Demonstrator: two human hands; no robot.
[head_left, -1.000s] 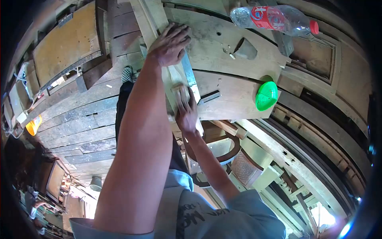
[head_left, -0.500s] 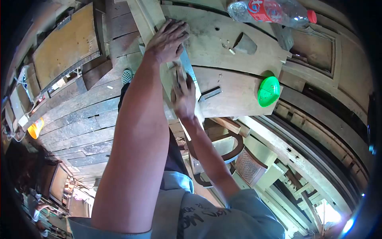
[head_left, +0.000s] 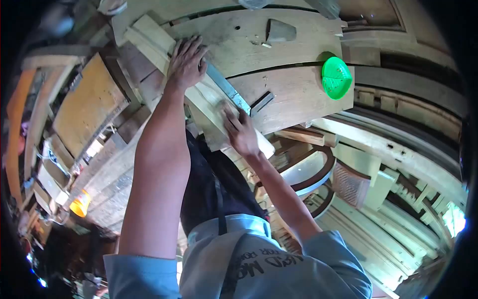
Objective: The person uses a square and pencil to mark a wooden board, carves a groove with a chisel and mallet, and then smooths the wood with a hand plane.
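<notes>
One bare left hand [head_left: 186, 66] lies flat, fingers slightly spread, on a pale wooden plank [head_left: 208, 96] set slantwise across the worktop [head_left: 303, 97] beside a bluish metal strip [head_left: 228, 89], while my feed shows the right hand [head_left: 243, 133] nearer the plank's close end, fingertips too blurred for me to tell whether they grip anything.

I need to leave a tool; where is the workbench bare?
The workbench is bare between the dark bar and green plastic dish; crumbs aside, also between the left hand and grey sheet. Crowded: the wooden board, with the right hand and metal strip.
</notes>
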